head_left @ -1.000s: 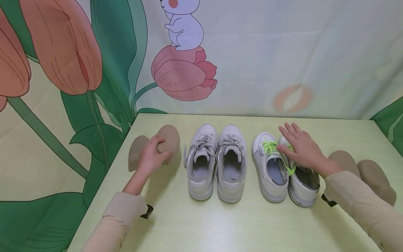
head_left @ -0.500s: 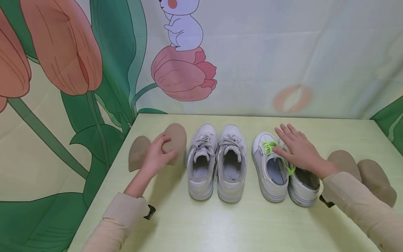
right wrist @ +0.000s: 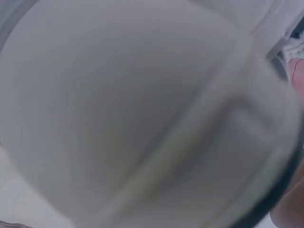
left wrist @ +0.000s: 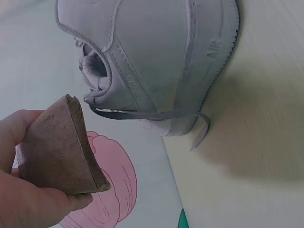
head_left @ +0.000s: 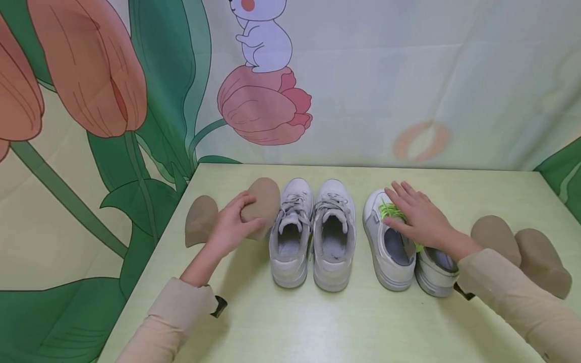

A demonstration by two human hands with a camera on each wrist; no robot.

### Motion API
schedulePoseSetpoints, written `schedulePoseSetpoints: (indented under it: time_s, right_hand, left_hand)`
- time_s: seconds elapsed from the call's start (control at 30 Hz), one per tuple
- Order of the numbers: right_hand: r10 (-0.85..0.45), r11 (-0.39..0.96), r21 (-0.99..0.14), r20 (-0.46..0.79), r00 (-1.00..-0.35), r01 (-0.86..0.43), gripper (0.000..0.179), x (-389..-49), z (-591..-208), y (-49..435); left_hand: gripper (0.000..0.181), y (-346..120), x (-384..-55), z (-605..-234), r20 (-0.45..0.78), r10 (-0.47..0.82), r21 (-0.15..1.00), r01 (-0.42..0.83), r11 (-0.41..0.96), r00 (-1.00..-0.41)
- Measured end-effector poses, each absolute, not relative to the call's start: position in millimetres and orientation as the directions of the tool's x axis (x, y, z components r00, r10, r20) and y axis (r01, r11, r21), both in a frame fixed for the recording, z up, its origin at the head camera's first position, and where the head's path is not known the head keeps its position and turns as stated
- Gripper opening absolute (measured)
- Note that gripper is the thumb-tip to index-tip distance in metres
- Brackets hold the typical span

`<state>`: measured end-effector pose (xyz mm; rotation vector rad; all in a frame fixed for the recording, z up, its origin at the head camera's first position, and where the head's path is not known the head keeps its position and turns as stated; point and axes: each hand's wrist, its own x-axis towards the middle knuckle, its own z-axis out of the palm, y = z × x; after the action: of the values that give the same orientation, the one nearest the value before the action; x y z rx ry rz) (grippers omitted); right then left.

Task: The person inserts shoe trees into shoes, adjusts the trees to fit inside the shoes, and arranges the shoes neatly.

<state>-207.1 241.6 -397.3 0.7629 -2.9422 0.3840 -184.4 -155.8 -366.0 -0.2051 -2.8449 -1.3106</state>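
My left hand [head_left: 231,227] grips a brown moulded-pulp shoe insert [head_left: 265,199], its thumb and fingers round the edge. In the head view the insert overlaps the left side of a grey-laced white sneaker [head_left: 288,272]; whether they touch I cannot tell. The left wrist view shows the insert's hollow end [left wrist: 57,147] below the sneaker's side [left wrist: 152,52]. A second insert [head_left: 199,219] lies left of my hand. My right hand [head_left: 422,219] is spread, fingers straight, over two white sneakers with green laces [head_left: 390,210]. Whether it touches them is unclear.
The other grey-laced sneaker [head_left: 333,272] stands beside the first. Two more brown inserts [head_left: 495,237] lie at the right, partly behind my right sleeve [head_left: 504,282]. All stand on a pale table [head_left: 317,327] against a printed cloth [head_left: 363,91]. The right wrist view is mostly blocked by a blurred white surface.
My left hand has carried the insert to the right, up to the grey-laced sneaker. My right hand has shifted slightly left over the green-laced pair.
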Motion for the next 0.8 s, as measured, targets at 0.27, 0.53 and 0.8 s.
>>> schedulePoseSetpoints:
  time_s: [0.27,0.53,0.8]
  right_hand:
    - [-0.488,0.836,-0.225,0.110,-0.866,-0.500,0.072,-205,-397,228]
    - [-0.522,0.823,-0.197,0.110,-0.846,-0.533,0.070,-202,-397,219]
    - [-0.558,0.797,-0.187,0.136,-0.819,-0.574,0.069,-200,-398,212]
  left_hand:
    - [0.053,-149,-178,-359,0.044,0.156,0.773,0.133,0.621,-0.987]
    - [0.044,-143,-172,-357,0.033,0.185,0.787,0.140,0.600,-0.982]
    - [0.039,-136,-167,-357,0.044,0.207,0.793,0.160,0.587,-0.977]
